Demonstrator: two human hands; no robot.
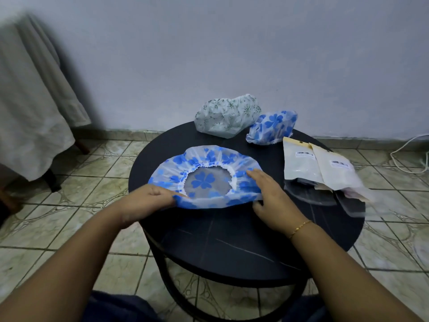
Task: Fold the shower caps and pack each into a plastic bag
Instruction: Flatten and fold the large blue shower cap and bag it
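Blue-flowered shower cap [209, 159] spread flat, opening up, at the middle of the round table [232, 240].

The left hand [148, 201] pinches its rim at 7 o'clock; the right hand [271, 196] lies on the rim at 4 o'clock, fingers nearly straight, thumb apparently under the edge. It looks thin, light, limp and slippery, so take it at the elastic edge. Two more caps [227, 117] wait at 12 o'clock, plastic bags [320, 168] at 3.

the barcode labels on the bags [323, 169] are too small to read. the bags' clear lower ends smear into blur at the table [232, 240] edge. the left hand [148, 198] hides the near-left hem of the cap [209, 156]. the cloth [27, 108] at left is blurred and cut off by the edge.
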